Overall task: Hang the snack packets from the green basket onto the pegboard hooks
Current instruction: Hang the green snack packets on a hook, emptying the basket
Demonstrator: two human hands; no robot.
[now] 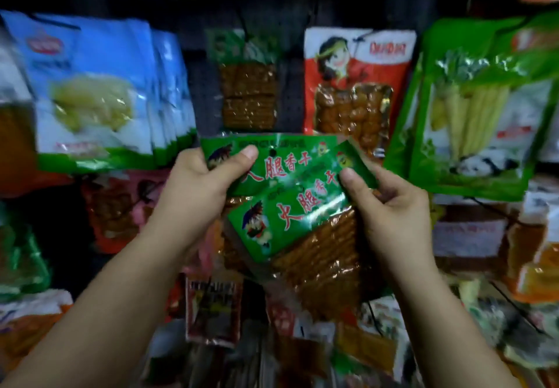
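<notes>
1. Here, the left hand pinches the top-left corner of a rear green-headed packet, thumb on its front — the small hang hole shows just right of that thumb.
2. The right hand pinches the upper-right corner of a front green-headed packet, which is tilted and overlaps the rear one.
3. The two hands are apart, with the packets between them.
4. Above the hands, on the dark pegboard, hang a matching green packet and a red-and-white packet.
5. Blue bags hang up-left of the left hand — a green bamboo-shoot bag up-right of the right hand.
</notes>
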